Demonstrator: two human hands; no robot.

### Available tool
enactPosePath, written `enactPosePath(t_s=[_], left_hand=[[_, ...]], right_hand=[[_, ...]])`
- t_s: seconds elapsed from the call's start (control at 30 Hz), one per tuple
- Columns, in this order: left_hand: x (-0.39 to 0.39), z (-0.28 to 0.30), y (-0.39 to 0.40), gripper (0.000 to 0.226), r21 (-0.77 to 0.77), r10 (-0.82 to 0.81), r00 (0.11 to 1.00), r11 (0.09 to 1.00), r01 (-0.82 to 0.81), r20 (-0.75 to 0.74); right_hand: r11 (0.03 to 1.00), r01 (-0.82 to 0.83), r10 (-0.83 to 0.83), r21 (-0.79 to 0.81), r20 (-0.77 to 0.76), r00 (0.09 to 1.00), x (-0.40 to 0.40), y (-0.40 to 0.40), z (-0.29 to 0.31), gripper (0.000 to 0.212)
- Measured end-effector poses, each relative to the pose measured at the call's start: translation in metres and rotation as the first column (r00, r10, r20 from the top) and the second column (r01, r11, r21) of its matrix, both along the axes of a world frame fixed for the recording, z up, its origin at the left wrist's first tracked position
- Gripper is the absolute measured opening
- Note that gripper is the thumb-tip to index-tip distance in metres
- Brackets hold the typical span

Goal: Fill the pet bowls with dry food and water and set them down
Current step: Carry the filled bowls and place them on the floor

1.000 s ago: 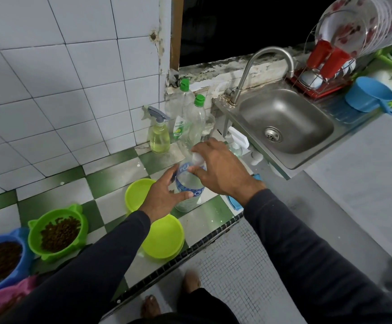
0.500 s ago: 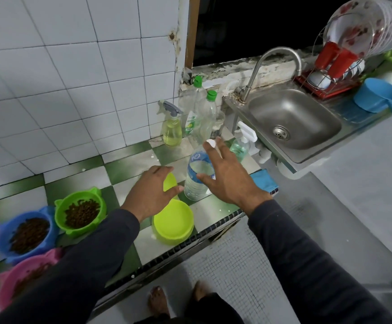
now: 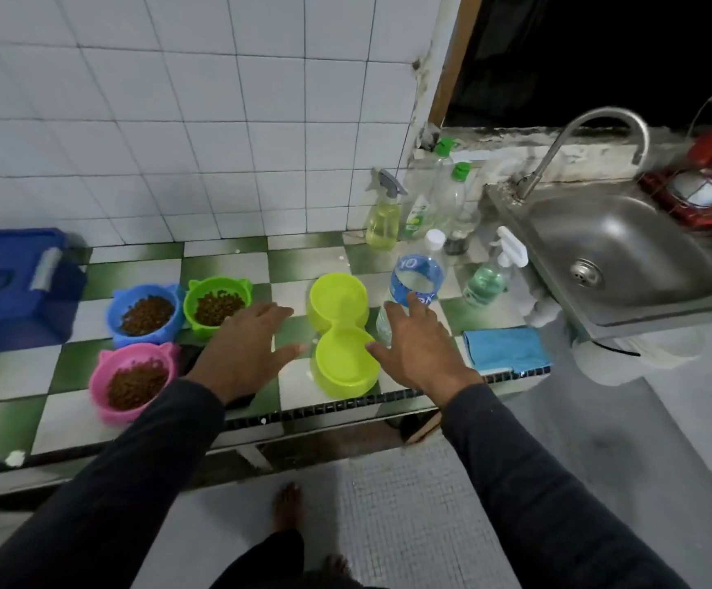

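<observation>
At the tiled bench, I hold both hands spread over the yellow-green double bowl [image 3: 339,333], which sits near the front edge with its two wells lined up front to back, the far well toward the wall, the near well almost at the lip. My left hand [image 3: 246,348] hovers just left of the bowl, fingers straight and splayed, holding nothing; my right hand [image 3: 420,350] is just right of it, fingers likewise wide and empty, thumb tip reaching the rim of the near well. Whether either hand actually touches the bowl I cannot tell. The capped water bottle [image 3: 414,286] stands upright beside the far well, directly beyond my right fingertips. Three food bowls sit toward the left end of the bench, each already holding kibble: blue bowl [image 3: 146,315], green bowl [image 3: 218,306] and pink bowl [image 3: 135,382], the pink one nearest the front edge. I read the dry food as done and the double bowl as the piece in hand; its wells look pale, and I cannot see whether they hold water. Because its long axis runs away from me, a hand on each long side suits a level lift, and the two hands sit about equally near. A blue cloth [image 3: 505,348] lies at the front edge to the right, near the sink [image 3: 626,257].
</observation>
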State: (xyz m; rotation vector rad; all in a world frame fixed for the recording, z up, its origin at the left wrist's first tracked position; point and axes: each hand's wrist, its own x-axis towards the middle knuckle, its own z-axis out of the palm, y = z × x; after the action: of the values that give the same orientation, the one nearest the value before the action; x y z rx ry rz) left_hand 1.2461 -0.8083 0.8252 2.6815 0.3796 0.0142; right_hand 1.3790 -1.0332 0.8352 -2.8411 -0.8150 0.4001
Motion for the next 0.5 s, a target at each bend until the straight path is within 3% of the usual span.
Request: enactPosePath(t_s=[0.23,0.5], left_hand=[[-0.076,0.003,0.003,0.053,0.048,0.165,0.986,0.985,-0.165,-0.001],[-0.137,-0.008,0.032,0.063,0.000,0.344,0.937,0.939,-0.344,-0.060]], right_hand=[[0.981,-0.188,0.186,-0.045,-0.052,0.981,-0.046,0.025,-0.011,0.077],[0.945,-0.326,0.321,-0.022,-0.116,0.940,-0.090,0.080,-0.014,0.075]])
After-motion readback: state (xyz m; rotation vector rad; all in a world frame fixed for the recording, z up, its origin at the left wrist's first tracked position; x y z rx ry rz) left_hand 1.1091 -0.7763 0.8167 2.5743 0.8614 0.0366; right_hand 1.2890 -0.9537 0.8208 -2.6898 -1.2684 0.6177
